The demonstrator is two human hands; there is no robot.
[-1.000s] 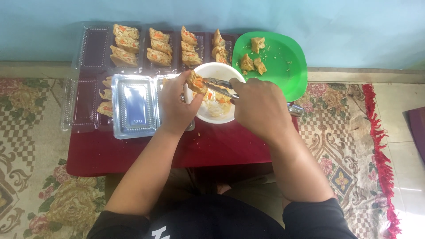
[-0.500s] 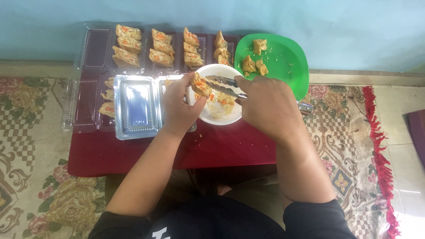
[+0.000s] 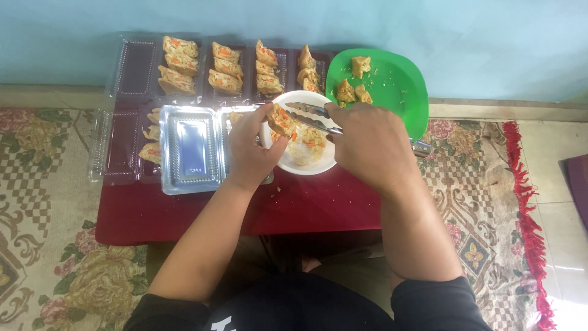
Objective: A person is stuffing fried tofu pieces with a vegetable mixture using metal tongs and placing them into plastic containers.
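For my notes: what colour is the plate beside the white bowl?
Bright green plate, seen best in the head view.

This looks like a room in a home, with food being packed at floor level. A low red table (image 3: pixel 306 208) stands against a plain pale blue wall (image 3: pixel 429 30), and the person sits on the floor behind it. A patterned floral carpet (image 3: pixel 37 202) with a red fringe (image 3: pixel 527 214) covers the floor, with pale tiles (image 3: pixel 551 165) to the right. On the table are clear plastic trays (image 3: pixel 190 150) of filled snacks, a green plate (image 3: pixel 392 86) and a white bowl (image 3: pixel 306 159), which suggests small home catering rather than a commercial kitchen.
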